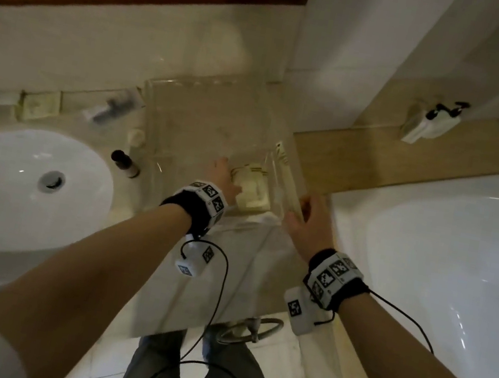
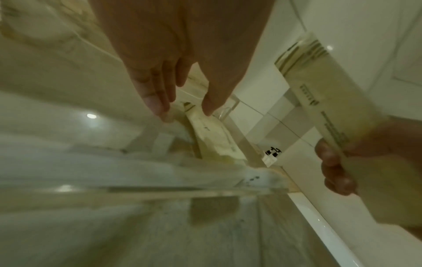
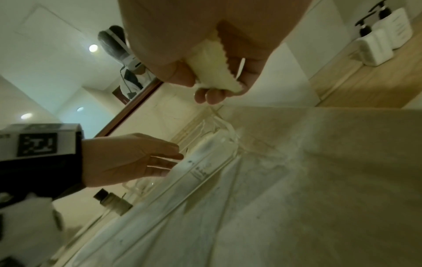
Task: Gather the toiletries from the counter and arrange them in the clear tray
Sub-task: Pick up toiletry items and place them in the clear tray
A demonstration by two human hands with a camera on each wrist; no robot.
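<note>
The right hand (image 3: 205, 59) pinches a cream sachet (image 3: 214, 72) with a zigzag edge between thumb and curled fingers (image 3: 212, 96), above the desk (image 3: 342, 180). The left hand (image 3: 128, 159) reaches with straight fingers into the clear tray (image 3: 219, 144). A dark-capped bottle (image 3: 113, 201) lies beside the tray.

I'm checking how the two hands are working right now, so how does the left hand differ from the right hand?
The left hand has straight fingers reaching onto the cream packets in the clear tray, gripping nothing; the right hand pinches a long cream sachet. The left hand is inside the tray; the right hand is at the tray's near right corner. Both wear a black wristband with printed markers.
</note>
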